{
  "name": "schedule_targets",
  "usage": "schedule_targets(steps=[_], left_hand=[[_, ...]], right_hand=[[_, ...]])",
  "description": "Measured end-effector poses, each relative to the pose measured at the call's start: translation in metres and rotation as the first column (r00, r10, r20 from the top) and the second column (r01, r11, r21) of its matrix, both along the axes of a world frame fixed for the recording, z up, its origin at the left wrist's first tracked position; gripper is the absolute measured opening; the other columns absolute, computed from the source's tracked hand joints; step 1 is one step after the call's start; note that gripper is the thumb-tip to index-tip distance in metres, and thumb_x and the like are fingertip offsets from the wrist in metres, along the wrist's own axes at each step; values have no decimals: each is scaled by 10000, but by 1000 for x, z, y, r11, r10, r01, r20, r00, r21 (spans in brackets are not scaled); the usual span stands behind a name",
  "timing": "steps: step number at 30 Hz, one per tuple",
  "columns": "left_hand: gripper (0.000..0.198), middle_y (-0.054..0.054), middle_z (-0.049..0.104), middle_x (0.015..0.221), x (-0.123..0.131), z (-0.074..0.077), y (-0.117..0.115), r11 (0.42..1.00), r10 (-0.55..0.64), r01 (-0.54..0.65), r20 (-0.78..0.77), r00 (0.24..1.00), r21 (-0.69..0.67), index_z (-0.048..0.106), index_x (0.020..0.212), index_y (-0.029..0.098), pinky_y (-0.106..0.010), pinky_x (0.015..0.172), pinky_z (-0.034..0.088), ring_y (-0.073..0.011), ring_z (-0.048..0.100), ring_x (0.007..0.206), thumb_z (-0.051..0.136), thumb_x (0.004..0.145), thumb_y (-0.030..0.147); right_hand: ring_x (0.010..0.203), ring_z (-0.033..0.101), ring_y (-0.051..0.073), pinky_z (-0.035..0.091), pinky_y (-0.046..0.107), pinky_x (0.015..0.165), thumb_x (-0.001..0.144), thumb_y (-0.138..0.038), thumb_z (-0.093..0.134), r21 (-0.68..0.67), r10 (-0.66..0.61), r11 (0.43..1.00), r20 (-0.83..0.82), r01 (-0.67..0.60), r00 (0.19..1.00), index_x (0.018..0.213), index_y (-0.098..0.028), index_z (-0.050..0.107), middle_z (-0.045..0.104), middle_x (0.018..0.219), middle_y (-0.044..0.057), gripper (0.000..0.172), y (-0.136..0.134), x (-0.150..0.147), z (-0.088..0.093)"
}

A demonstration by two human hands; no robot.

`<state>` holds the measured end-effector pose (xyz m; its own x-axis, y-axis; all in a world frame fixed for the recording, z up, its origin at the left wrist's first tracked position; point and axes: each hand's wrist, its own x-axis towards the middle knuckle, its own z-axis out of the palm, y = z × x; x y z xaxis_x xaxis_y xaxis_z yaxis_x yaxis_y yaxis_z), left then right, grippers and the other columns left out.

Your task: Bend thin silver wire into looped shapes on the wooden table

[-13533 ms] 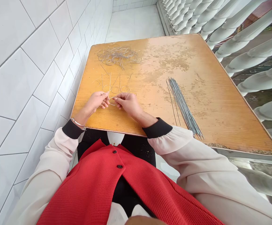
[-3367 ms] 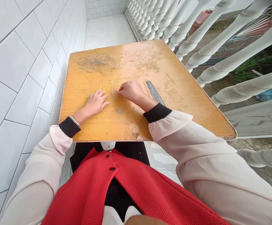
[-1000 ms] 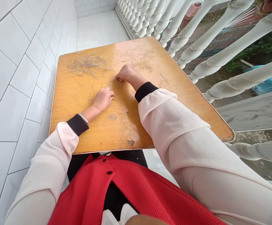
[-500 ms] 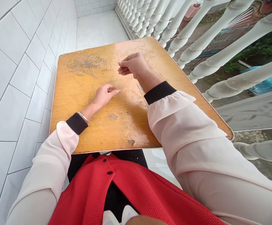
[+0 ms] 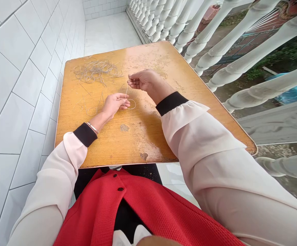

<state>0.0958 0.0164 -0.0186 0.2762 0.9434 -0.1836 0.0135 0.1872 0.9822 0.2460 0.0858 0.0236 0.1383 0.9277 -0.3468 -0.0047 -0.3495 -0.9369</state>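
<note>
Between the two hands, a thin silver wire (image 5: 126, 92) runs almost straight away from the person, its long axis tipped slightly right at the far end. At the near end, it curves into a small loop (image 5: 131, 104), just right of the left hand's fingertips.

The right hand (image 5: 145, 81) forms a narrow pinch, with thumb and forefinger closed on the wire's far end and the other fingers loosely curled. The left hand (image 5: 114, 104) stands open, its fingers extended and close together, their tips at the near part of the wire. Whether they grip the wire or merely touch it cannot be determined.

Both hands are over a worn wooden table (image 5: 99, 150) with an orange-yellow finish. Immediately left of the left hand lie several bent wire pieces (image 5: 87, 107). Farther ahead of that hand is a tangled pile of wire (image 5: 97, 70). A chipped patch (image 5: 124, 127) in the finish lies nearer the person, just below the left hand.

A metal bracelet (image 5: 92, 127) circles the left wrist. Each forearm ends in a black cuff (image 5: 171, 103) on a pale sleeve (image 5: 189, 136), and a red waistcoat (image 5: 120, 208) lies nearer the person than the table edge. Left of the hands and table stands a white tiled wall (image 5: 23, 85); to the right runs a white balustrade (image 5: 215, 44).
</note>
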Motion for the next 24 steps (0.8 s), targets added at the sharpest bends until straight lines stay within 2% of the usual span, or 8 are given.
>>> schedule_targets(steps=[5, 8, 10, 12, 14, 17, 22, 24], left_hand=[[143, -51, 720, 869, 2, -4, 1, 1000, 14, -18, -157, 987, -21, 624, 1060, 92, -186, 650, 533, -77, 672, 699, 596, 932, 36], [252, -109, 745, 1056, 1, -8, 4, 994, 10, 28, -334, 943, 107, 640, 1150, 101, -204, 660, 553, -126, 710, 849, 636, 903, 55], [292, -128, 743, 1142, 0, -9, 6, 968, 25, 95, -463, 886, 233, 658, 1178, 104, -250, 754, 586, -164, 717, 973, 656, 888, 67], [307, -129, 747, 1165, -2, -8, 6, 921, 67, 176, -587, 807, 347, 677, 1185, 102, -308, 902, 582, -184, 711, 1046, 667, 880, 73], [290, -128, 748, 1173, -5, -5, 4, 869, 118, 258, -683, 721, 423, 691, 1180, 105, -345, 1004, 547, -192, 707, 1072, 648, 894, 81], [279, -127, 734, 1207, -9, -1, -5, 791, 166, 381, -767, 620, 479, 697, 1184, 117, -371, 1026, 533, -210, 697, 1096, 586, 929, 90], [290, -139, 704, 1286, -15, -2, -21, 627, 193, 586, -831, 521, 513, 688, 1211, 114, -435, 1105, 489, -269, 631, 1232, 564, 949, 135], [312, -144, 687, 1329, -18, -3, -23, 588, 174, 635, -845, 506, 501, 678, 1238, 100, -436, 1138, 468, -274, 611, 1265, 560, 952, 142]], right_hand=[[577, 615, 102, 581, 254, 679, 916, -77, 690, 57, 29, 997, 222, -42, 975, 585, -192, 593, 642, 606, 21, 364, 6, 4, -14], [575, 599, 88, 587, 267, 725, 923, -82, 689, 45, 37, 998, 304, -53, 952, 613, -178, 592, 622, 595, 13, 339, 9, 4, -19], [572, 590, 73, 580, 244, 721, 933, -95, 689, 27, 46, 998, 332, -58, 942, 679, -155, 619, 609, 585, 3, 270, 10, 3, -21], [594, 603, 72, 572, 230, 721, 935, -100, 691, 21, 45, 998, 348, -56, 936, 721, -134, 633, 603, 579, 2, 224, 11, 1, -22], [618, 621, 83, 570, 229, 720, 930, -89, 687, 23, 39, 999, 352, -50, 935, 681, -140, 609, 597, 572, 5, 265, 12, 0, -22], [636, 646, 104, 578, 237, 709, 914, -71, 686, 31, 37, 998, 336, -50, 941, 601, -160, 558, 586, 558, 8, 350, 15, -4, -23], [673, 686, 114, 568, 249, 713, 894, -6, 643, 22, 36, 999, 329, -45, 944, 631, -132, 572, 602, 566, 5, 300, 19, -10, -27], [664, 677, 122, 565, 250, 694, 875, 9, 646, 27, 7, 999, 360, -18, 933, 641, -140, 579, 588, 554, 3, 286, 19, -8, -27]])
